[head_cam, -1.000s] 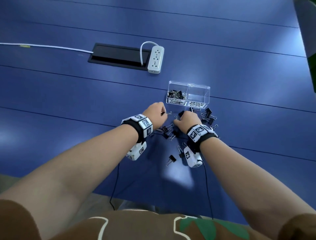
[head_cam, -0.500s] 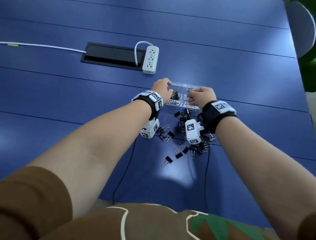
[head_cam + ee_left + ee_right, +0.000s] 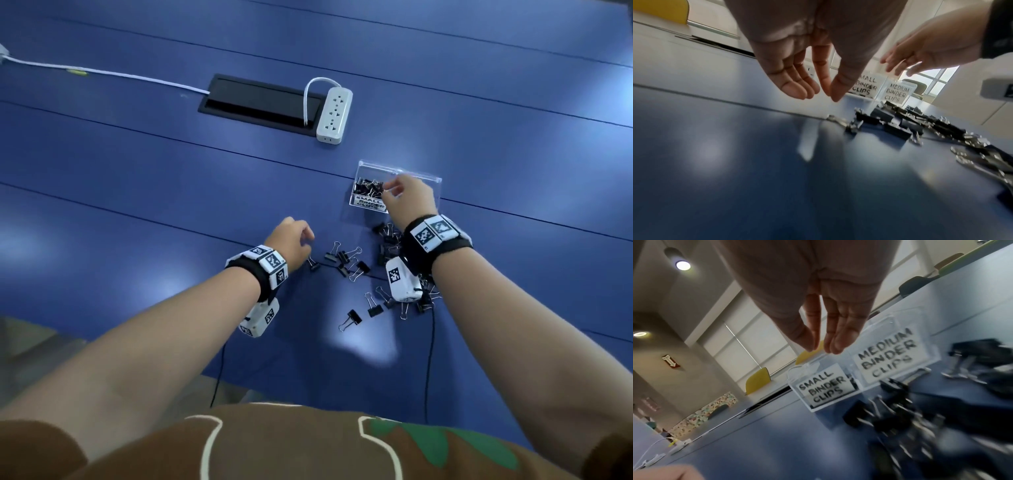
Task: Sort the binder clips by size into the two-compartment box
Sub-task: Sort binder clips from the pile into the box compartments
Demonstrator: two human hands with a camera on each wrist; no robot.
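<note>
Desk (image 3: 137,212): blue, glossy, panelled with thin dark seams; pale light patches on it.

Left hand (image 3: 291,240): above the desk at the left edge of the scatter; grip slack, fingers (image 3: 795,84) straight, thumb near them, holding nothing.

Binder clips (image 3: 346,260): black, wire handles, loose on the desk between and under the 2 wrists, just right of the left hand.

Right hand (image 3: 409,197): over the box; grip loose, fingers (image 3: 840,331) extended downward, empty, above the divider between the 2 compartments.

Box (image 3: 432,181): clear plastic, 2 compartments, just beyond the scatter. Left compartment labelled "SMALL BINDER CLIPS" (image 3: 825,389), black clips inside; right labelled "MEDIUM BINDER CLIPS" (image 3: 888,356), contents hidden.

Power strip (image 3: 334,114): white, farther back, beside a black cable hatch (image 3: 260,102); white cord (image 3: 102,72) runs left.

Room: yellow chairs (image 3: 758,379), windows, ceiling lights.
</note>
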